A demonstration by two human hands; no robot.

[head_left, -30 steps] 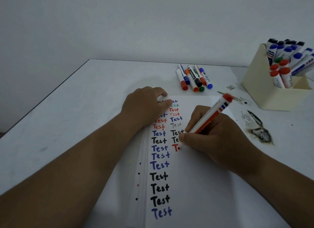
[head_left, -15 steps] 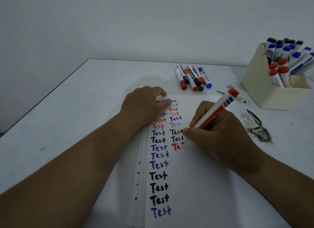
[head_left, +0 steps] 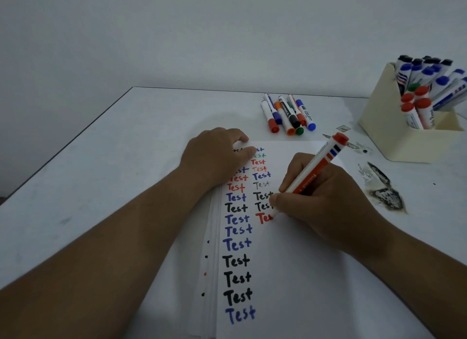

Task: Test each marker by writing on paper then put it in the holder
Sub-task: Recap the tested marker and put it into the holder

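Observation:
My right hand (head_left: 326,202) grips a red marker (head_left: 319,163), its tip on the paper (head_left: 298,275) at a partly written red "Tes" in the second column. My left hand (head_left: 217,156) rests on the paper's top left corner with curled fingers, pressing the sheets down. The paper carries two columns of "Test" in black, blue, red and green. Several capped markers (head_left: 288,113) lie in a bunch on the table beyond the paper. A cream holder (head_left: 386,126) at the right stands filled with several markers, their caps up.
The white table (head_left: 113,161) ends in a dark edge at the left and meets a pale wall at the back. A dark scuffed patch (head_left: 384,189) and small scraps (head_left: 343,128) mark the surface between paper and holder.
The red word has grown from "T" to "Tes". My right hand and the marker have shifted slightly rightward. My left hand has stayed put.

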